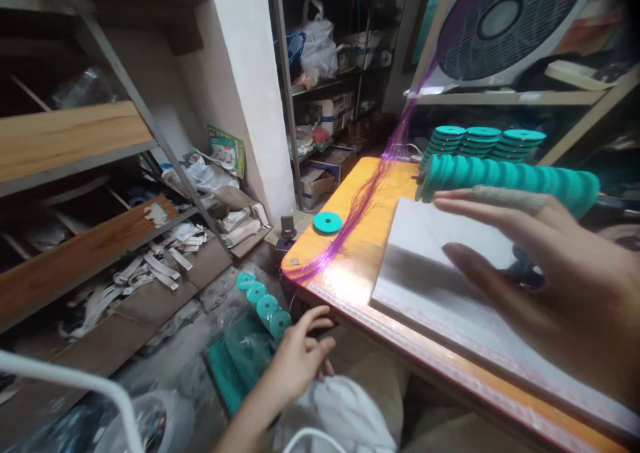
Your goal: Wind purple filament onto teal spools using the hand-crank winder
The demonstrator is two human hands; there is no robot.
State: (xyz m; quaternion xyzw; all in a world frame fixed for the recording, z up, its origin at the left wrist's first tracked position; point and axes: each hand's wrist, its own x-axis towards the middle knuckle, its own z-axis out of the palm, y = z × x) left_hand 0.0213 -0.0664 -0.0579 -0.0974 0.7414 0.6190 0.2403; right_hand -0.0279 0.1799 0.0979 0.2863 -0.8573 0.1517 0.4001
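My right hand (530, 253), blurred, is raised over the white board (430, 266) with thumb and fingers apart. Its fingertips are beside a row of green spools (510, 179) lying on its side, and I see nothing between them. Below the table's front edge my left hand (307, 346) hangs with its fingers loosely curled and apart, holding nothing visible. A bundle of purple strands (360, 213) runs down across the orange table (363, 179) to its left corner. One flat green spool (328, 223) lies beside the strands.
Stacked green spools (483, 139) stand at the table's back, below a large fan (500, 18). On the floor, more green spools (267, 305) sit in plastic by my left hand. Shelves (75, 139) line the left. A white bin (175, 419) is at the lower left.
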